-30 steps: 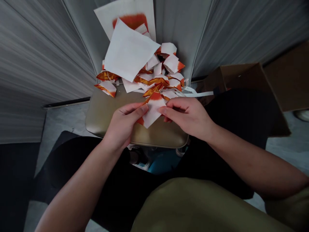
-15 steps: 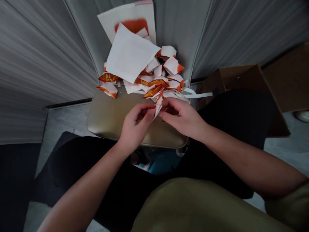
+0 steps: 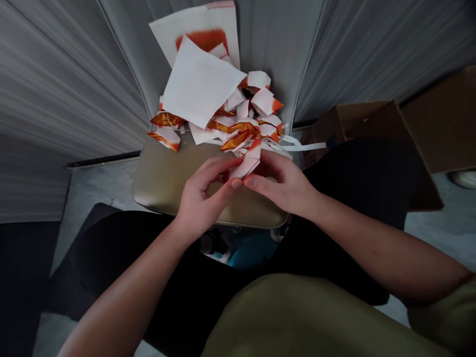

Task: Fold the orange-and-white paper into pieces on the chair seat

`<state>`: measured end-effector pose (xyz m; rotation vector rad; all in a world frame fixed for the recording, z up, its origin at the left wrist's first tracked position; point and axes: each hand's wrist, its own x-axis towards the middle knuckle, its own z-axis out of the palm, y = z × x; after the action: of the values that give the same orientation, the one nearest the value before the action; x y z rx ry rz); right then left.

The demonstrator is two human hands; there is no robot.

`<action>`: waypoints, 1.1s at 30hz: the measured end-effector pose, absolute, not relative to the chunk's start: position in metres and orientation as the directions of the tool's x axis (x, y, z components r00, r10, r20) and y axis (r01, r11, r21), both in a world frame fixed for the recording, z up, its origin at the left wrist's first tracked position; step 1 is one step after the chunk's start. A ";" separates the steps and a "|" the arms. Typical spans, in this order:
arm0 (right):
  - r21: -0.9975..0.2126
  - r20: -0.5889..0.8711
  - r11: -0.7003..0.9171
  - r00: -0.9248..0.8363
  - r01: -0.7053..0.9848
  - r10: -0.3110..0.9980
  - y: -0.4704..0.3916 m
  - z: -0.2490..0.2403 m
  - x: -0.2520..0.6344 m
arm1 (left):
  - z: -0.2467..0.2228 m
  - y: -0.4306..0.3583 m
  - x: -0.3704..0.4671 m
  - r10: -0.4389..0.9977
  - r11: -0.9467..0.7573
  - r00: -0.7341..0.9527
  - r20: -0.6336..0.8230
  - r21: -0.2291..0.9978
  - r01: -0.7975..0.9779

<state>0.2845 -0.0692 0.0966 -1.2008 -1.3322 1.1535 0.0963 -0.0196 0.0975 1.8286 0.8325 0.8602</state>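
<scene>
A folded paper piece [image 3: 247, 164], white with red-orange at its upper end, is held between my two hands above the front of the seat. My left hand [image 3: 203, 196] pinches it from the left, thumb near its lower edge. From the right, my right hand [image 3: 286, 181] grips it, the thumbtips almost meeting below it. Just beyond my fingers lies a heap of folded paper pieces [image 3: 240, 136], white with orange and shiny gold parts. A plain white sheet [image 3: 203, 82] rests over part of that heap.
The papers lie on a padded chair seat [image 3: 163, 173]. A larger paper sheet with a red-orange patch [image 3: 163, 37] leans on the backrest. White paper strips [image 3: 307, 147] stick out to the right. An open cardboard box [image 3: 366, 114] stands right of my leg. Grey curtains [image 3: 67, 74] hang behind.
The folded paper has been turned from edge-on so that its broad white side faces me. Both thumbs have shifted to its lower edge. The heap has stayed put.
</scene>
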 end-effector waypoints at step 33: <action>-0.897 -0.041 -0.138 0.230 0.421 0.972 -0.061 0.083 0.273 | 0.072 -0.019 0.101 0.478 -0.824 0.608 0.634 0.085 0.560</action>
<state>0.2733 -0.0612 0.0825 -1.6983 -1.3081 0.8629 0.1008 -0.0194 0.0725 2.9247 0.9481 1.0947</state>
